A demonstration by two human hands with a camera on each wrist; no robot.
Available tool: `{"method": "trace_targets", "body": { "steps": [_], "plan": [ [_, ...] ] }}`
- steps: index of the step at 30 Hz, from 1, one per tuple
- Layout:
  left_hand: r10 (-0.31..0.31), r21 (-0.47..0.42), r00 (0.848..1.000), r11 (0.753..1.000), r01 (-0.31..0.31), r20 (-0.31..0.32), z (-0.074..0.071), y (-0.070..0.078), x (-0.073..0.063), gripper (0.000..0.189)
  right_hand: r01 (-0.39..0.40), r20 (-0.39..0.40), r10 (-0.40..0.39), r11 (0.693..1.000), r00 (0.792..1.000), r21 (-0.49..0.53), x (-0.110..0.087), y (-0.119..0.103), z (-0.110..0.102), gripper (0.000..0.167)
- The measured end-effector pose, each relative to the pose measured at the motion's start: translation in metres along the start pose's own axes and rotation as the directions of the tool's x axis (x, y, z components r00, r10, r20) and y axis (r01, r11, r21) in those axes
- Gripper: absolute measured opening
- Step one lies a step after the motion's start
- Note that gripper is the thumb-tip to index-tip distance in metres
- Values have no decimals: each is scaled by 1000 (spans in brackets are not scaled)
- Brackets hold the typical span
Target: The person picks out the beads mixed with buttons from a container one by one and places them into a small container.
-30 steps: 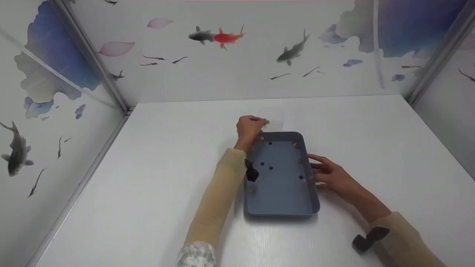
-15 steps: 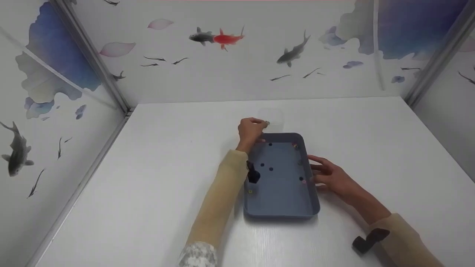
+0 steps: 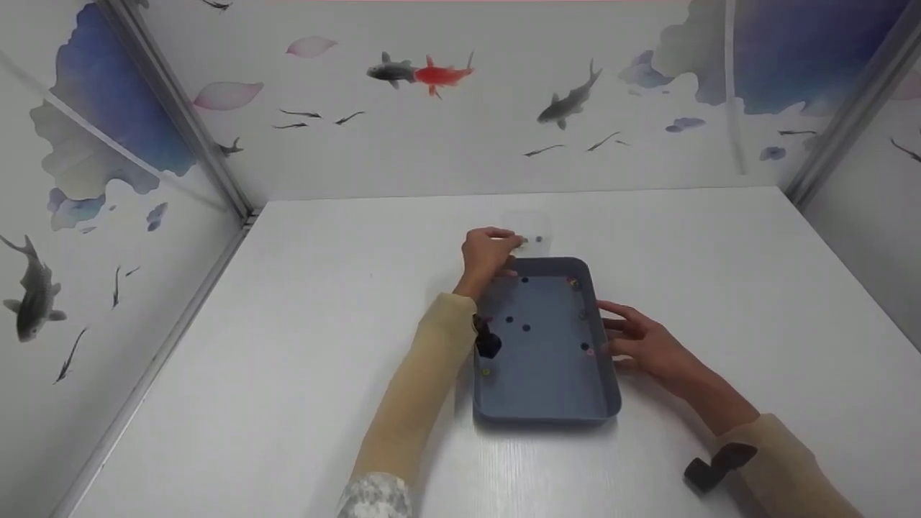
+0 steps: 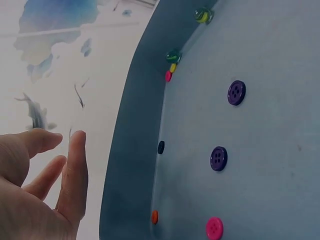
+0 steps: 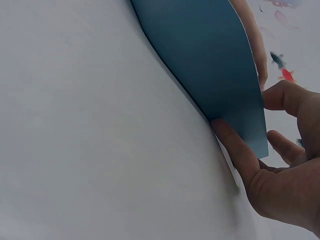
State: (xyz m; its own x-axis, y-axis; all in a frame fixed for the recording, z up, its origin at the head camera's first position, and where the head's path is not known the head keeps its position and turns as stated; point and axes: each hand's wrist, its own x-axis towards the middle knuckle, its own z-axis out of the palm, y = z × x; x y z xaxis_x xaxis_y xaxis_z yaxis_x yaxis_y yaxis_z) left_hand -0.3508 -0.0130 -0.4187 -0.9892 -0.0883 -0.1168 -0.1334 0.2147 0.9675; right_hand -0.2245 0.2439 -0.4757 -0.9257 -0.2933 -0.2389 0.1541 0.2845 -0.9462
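Observation:
My left hand (image 3: 486,252) reaches over a small clear box (image 3: 541,221) behind the blue-grey tray (image 3: 545,388). In the left wrist view its thumb and index finger stand apart with nothing visible between them. Inside the box shows a small dark round piece (image 3: 539,239). Against the outside of the tray's right wall rest the fingertips of my right hand (image 3: 655,352); the right wrist view has one finger low on that wall and another at the rim. Purple buttons (image 4: 218,158), a pink button (image 4: 214,228) and glass marbles (image 4: 173,56) lie in the tray.
A white table (image 3: 288,360) carries everything, with walls (image 3: 460,158) printed with fish at the back and sides. More small pieces lie along the tray's walls, among them an orange one (image 4: 154,216). My left forearm crosses the tray's left edge.
The small green piece earlier at my left fingertips no longer shows in their pinch. A dark round piece now shows in the clear box. The right hand and tray stay put.

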Motion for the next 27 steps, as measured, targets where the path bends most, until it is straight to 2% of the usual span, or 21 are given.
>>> {"method": "trace_targets", "body": {
  "steps": [9,19,27],
  "plan": [
    [40,-43,997,998,-37,62,5,1,-8,24,-14,-6,14,1000,1000,4,0,1,0,74],
    [30,16,996,999,-31,85,14,2,-15,20,-16,-11,16,1000,1000,-7,1,0,-1,74],
    [69,-42,985,997,-64,155,23,-3,-20,26,-26,-14,26,1000,1000,-11,0,-2,1,73]
  ]
}}
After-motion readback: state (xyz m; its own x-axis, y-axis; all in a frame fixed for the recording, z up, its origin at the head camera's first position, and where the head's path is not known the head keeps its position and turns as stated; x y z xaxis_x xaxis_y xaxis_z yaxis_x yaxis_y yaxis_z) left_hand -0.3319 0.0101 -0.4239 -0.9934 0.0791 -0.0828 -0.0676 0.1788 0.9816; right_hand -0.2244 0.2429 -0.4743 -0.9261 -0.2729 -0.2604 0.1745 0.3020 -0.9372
